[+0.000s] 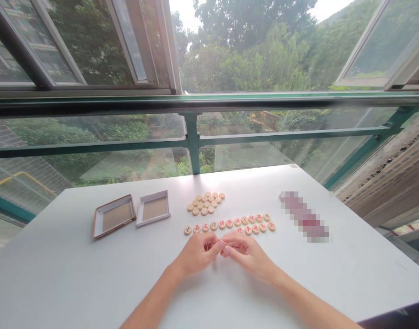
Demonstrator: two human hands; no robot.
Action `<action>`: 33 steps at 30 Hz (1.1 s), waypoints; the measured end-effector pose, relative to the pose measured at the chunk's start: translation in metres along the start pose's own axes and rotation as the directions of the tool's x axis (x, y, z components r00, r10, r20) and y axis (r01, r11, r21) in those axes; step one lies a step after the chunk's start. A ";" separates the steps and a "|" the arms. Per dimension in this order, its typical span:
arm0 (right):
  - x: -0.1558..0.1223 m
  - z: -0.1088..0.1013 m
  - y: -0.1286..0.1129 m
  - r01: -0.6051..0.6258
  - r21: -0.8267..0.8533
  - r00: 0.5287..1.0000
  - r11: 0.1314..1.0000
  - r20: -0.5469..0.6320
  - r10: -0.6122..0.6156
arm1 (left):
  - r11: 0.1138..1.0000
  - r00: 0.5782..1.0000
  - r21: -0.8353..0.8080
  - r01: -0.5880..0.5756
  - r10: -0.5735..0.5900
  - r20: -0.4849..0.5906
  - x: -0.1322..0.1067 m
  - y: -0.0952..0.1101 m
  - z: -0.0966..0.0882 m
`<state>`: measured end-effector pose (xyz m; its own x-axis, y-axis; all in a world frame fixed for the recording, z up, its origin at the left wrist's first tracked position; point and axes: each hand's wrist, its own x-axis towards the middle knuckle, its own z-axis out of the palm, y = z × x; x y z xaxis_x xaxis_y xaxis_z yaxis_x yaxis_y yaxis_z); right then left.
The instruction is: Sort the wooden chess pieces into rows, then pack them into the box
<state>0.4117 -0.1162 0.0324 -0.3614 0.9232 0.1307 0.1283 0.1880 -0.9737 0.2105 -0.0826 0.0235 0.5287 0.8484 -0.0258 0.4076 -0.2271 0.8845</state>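
Just beyond right hand (251,256): marked round discs (237,222).

Anything between left hand (200,252) and right hand (249,254) is hidden; pinkish object (304,218) pixelated.

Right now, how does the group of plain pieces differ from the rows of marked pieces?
The plain pieces show no marks on top; the marked pieces show red or dark characters. The plain pieces lie bunched together, while the marked pieces are lined up in rows, nearer the camera. Both are round, pale discs on the white table.
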 end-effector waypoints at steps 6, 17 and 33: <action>-0.001 0.001 -0.004 -0.011 -0.062 1.000 0.998 -0.024 0.010 | 1.000 1.000 -0.013 0.008 -0.008 0.002 0.000 0.002 0.000; -0.003 0.004 0.013 -0.058 0.184 0.997 0.981 -0.042 0.066 | 0.999 1.000 0.030 0.016 -0.015 -0.022 0.000 0.003 0.003; 0.000 0.006 0.009 -0.094 0.204 0.994 0.974 -0.037 0.104 | 0.998 0.999 0.050 -0.036 0.036 0.007 -0.002 0.002 0.001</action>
<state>0.4071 -0.1164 0.0230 -0.3117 0.9495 0.0354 -0.0292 0.0277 -0.9992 0.2111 -0.0849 0.0244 0.5479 0.8365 0.0025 0.4249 -0.2809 0.8606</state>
